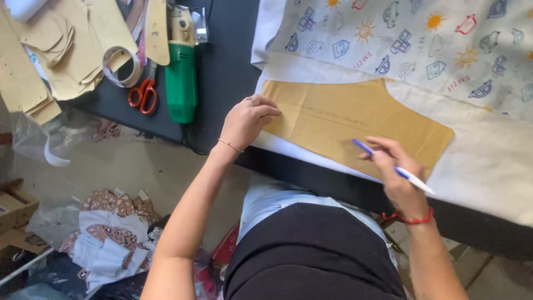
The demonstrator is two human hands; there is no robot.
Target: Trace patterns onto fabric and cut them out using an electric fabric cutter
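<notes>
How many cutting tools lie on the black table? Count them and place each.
2: red-handled scissors beside the tape roll, and a green electric cutter right of them. Others may hide under the paper patterns.

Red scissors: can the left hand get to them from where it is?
Probably yes. The left hand presses on the brown pattern; the scissors lie uncovered on the black table, just past the green tool.

Red scissors, tape roll, green cutting machine, printed fabric
</notes>
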